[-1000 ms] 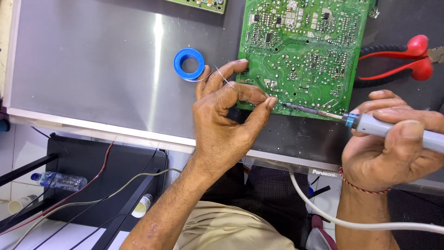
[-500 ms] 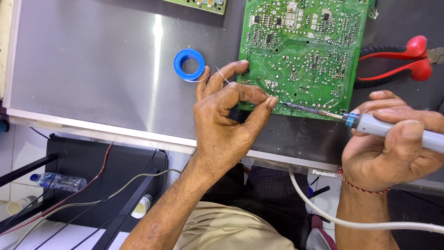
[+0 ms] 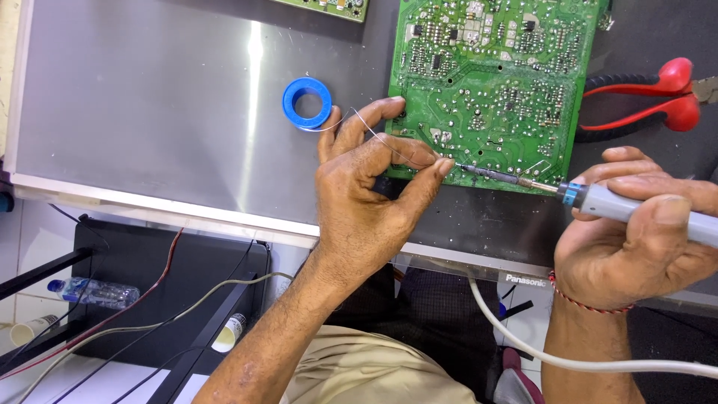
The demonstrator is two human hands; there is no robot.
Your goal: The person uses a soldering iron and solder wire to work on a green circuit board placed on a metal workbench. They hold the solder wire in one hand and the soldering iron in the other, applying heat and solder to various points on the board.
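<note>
solder wire meets iron tip at the board's lower edge

one blue solder spool [image 3: 307, 102] sits on the steel worktop [image 3: 149, 112]. left hand [image 3: 366, 198] pinches one thin solder wire [image 3: 389, 142], which runs rightward to the joint. one green circuit board [image 3: 497, 82] lies just above and right of those fingertips. one soldering iron [image 3: 598, 200], gripped tight in the right hand [image 3: 636, 239], lies nearly level, its tip pointing left and touching the board. one pair of red pliers [image 3: 651, 97] lies far right.
</note>
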